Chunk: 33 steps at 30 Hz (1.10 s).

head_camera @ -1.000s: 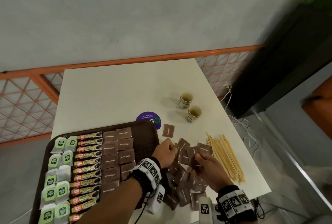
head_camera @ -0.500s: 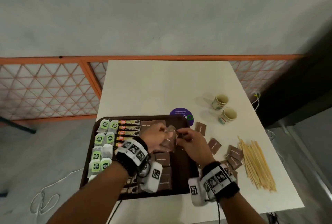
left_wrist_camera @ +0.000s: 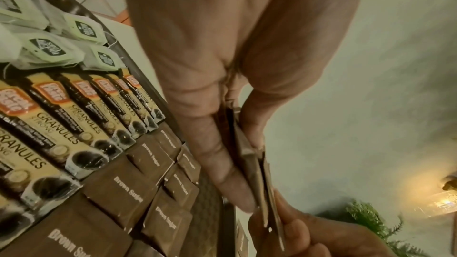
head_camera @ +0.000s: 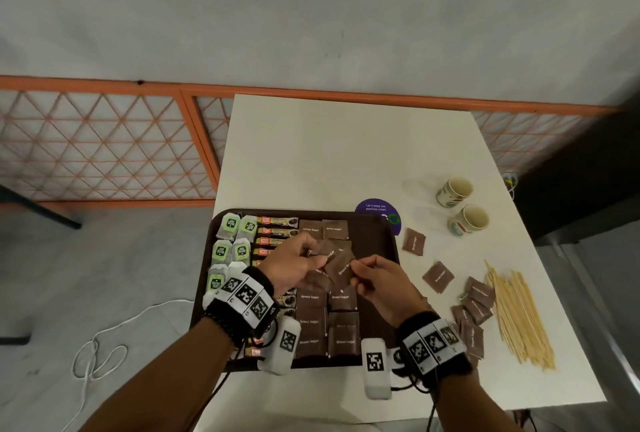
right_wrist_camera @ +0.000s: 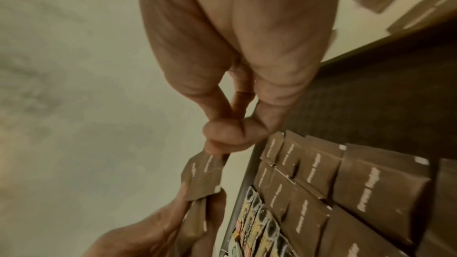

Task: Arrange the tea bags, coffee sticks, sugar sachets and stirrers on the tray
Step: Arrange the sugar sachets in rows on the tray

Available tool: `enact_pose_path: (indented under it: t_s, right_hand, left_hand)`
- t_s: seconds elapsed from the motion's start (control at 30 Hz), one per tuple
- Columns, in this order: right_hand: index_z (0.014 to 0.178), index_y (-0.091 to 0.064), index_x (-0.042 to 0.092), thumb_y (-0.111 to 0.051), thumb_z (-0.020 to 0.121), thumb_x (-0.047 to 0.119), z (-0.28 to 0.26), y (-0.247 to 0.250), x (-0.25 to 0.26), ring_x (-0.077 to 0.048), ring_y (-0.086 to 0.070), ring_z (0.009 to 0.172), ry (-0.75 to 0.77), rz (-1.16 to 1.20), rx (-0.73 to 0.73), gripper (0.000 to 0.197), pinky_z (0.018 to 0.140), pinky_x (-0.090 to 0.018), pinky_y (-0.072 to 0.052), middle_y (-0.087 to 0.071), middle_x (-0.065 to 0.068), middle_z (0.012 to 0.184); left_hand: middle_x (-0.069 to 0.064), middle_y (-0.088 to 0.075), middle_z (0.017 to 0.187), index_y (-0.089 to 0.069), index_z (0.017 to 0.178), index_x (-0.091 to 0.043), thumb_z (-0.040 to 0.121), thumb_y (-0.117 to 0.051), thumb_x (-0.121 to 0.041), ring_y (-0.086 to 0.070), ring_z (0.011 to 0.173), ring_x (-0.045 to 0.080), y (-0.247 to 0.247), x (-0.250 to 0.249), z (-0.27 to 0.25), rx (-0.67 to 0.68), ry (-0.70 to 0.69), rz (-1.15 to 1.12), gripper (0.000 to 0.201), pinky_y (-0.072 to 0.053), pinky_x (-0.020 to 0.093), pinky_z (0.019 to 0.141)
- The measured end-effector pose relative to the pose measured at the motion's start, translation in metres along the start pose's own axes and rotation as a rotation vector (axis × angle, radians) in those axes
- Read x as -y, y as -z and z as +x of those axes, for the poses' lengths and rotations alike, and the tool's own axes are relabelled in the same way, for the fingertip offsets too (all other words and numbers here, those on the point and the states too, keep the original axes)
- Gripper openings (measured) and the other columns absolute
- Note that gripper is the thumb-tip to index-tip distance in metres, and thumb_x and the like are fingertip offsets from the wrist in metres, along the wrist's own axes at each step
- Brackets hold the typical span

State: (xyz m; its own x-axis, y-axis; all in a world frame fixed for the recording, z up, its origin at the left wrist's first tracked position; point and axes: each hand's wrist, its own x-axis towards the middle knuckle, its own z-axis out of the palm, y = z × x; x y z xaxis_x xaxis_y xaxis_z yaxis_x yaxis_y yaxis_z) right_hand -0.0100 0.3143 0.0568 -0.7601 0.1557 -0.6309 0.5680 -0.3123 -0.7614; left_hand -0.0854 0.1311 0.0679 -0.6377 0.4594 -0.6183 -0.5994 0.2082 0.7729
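Observation:
A dark brown tray (head_camera: 381, 234) holds green tea bags (head_camera: 239, 227) at the left, coffee sticks (head_camera: 277, 224) beside them and rows of brown sugar sachets (head_camera: 311, 324). Above the tray's middle my left hand (head_camera: 298, 262) grips a small fan of sugar sachets (head_camera: 337, 267). My right hand (head_camera: 367, 276) pinches the edge of one of these sachets between thumb and fingers. The left wrist view shows the held sachets (left_wrist_camera: 249, 159) edge-on between the fingers. In the right wrist view my right hand (right_wrist_camera: 230, 138) pinches a sachet corner (right_wrist_camera: 202, 175). Wooden stirrers (head_camera: 519, 317) lie on the table at the right.
Several loose sugar sachets (head_camera: 438, 277) are scattered on the white table (head_camera: 346, 154) between the tray and the stirrers. Two paper cups (head_camera: 453, 191) (head_camera: 469, 220) stand at the back right. A purple round sticker (head_camera: 377, 212) lies by the tray's far corner. Orange railing runs behind.
Both hands have moved left from the loose pile on the table to above the tray, carrying sugar sachets. The head view has swung left with them.

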Motion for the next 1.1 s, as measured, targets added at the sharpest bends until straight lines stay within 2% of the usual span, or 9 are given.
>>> enact_pose_path:
  t_s: [0.1,0.23,0.33,0.43,0.53,0.63,0.77,0.9,1.1]
  right_hand:
    - [0.105,-0.063,-0.002,-0.054,0.095,0.000,-0.008,0.011,-0.013,-0.016,-0.062,0.067,-0.065,0.031,0.006,0.014,0.061,-0.023,-0.053,-0.069,-0.012,0.087]
    - [0.103,-0.065,-0.003,-0.053,0.096,0.001,-0.018,0.024,-0.042,-0.028,-0.072,0.084,-0.179,-0.252,-0.064,0.014,0.078,-0.036,-0.061,-0.072,-0.018,0.099]
    - [0.103,-0.065,-0.005,-0.060,0.093,0.002,-0.013,0.023,-0.057,-0.030,-0.074,0.079,-0.249,-0.364,-0.095,0.013,0.074,-0.038,-0.062,-0.073,-0.021,0.099]
    - [0.099,-0.067,-0.003,-0.066,0.090,0.007,-0.008,0.019,-0.063,-0.021,-0.067,0.065,-0.270,-0.394,-0.125,0.013,0.061,-0.027,-0.058,-0.072,-0.014,0.086]
    - [0.090,-0.072,0.006,-0.070,0.087,0.012,-0.006,0.022,-0.067,-0.010,-0.053,0.057,-0.218,-0.521,-0.157,0.006,0.048,-0.018,-0.043,-0.066,-0.003,0.073]
    - [0.088,-0.072,0.009,-0.072,0.086,0.012,-0.005,0.024,-0.068,-0.008,-0.053,0.055,-0.198,-0.597,-0.146,0.004,0.045,-0.015,-0.041,-0.068,-0.001,0.072]
    - [0.084,-0.072,0.012,-0.075,0.084,0.017,-0.004,0.026,-0.070,-0.005,-0.057,0.058,-0.179,-0.698,-0.121,0.006,0.050,-0.014,-0.043,-0.072,-0.001,0.078]
    - [0.080,-0.069,0.019,-0.080,0.078,0.025,-0.001,0.027,-0.069,-0.005,-0.064,0.074,-0.108,-0.893,-0.212,0.012,0.060,-0.016,-0.045,-0.071,0.005,0.080]
    - [0.089,-0.067,0.024,-0.066,0.090,0.034,-0.004,-0.009,-0.020,-0.003,-0.066,0.073,0.210,-0.794,-0.120,0.010,0.062,-0.012,-0.045,-0.070,0.008,0.081]
  left_hand:
    - [0.022,-0.067,0.109,-0.049,0.098,-0.009,0.095,-0.058,-0.003,-0.070,0.073,0.033,0.007,0.004,0.002,-0.125,0.006,-0.058,0.011,-0.061,0.051,0.072]
    - [0.025,-0.063,0.117,-0.051,0.104,-0.007,0.094,-0.059,-0.004,-0.069,0.077,0.032,0.024,0.016,0.001,-0.252,0.038,-0.080,0.013,-0.062,0.047,0.067]
    - [0.026,-0.062,0.116,-0.050,0.103,-0.006,0.095,-0.058,-0.002,-0.068,0.080,0.032,0.030,0.025,-0.002,-0.228,0.075,-0.049,0.012,-0.062,0.049,0.065]
    - [0.024,-0.064,0.112,-0.051,0.103,-0.005,0.095,-0.058,-0.003,-0.068,0.085,0.035,0.033,0.028,-0.004,-0.237,0.091,-0.050,0.011,-0.060,0.054,0.073]
    - [0.021,-0.064,0.111,-0.053,0.103,-0.007,0.094,-0.059,-0.003,-0.069,0.089,0.037,0.033,0.030,-0.007,-0.236,0.090,-0.078,0.011,-0.059,0.056,0.077]
    - [0.021,-0.064,0.109,-0.053,0.101,-0.007,0.095,-0.058,-0.002,-0.068,0.085,0.034,0.033,0.031,-0.009,-0.241,0.077,-0.102,0.009,-0.060,0.053,0.073]
    - [0.021,-0.064,0.105,-0.051,0.107,-0.003,0.094,-0.059,-0.003,-0.068,0.084,0.033,0.033,0.032,-0.010,-0.242,0.081,-0.121,0.015,-0.060,0.054,0.074]
    - [0.021,-0.065,0.103,-0.052,0.102,-0.006,0.095,-0.057,-0.004,-0.068,0.082,0.033,0.032,0.031,-0.012,-0.208,0.090,-0.137,0.009,-0.059,0.055,0.075]
    - [0.018,-0.069,0.102,-0.055,0.097,-0.008,0.091,-0.063,-0.001,-0.069,0.078,0.030,0.026,0.028,-0.014,-0.102,0.068,-0.138,0.012,-0.060,0.051,0.069]
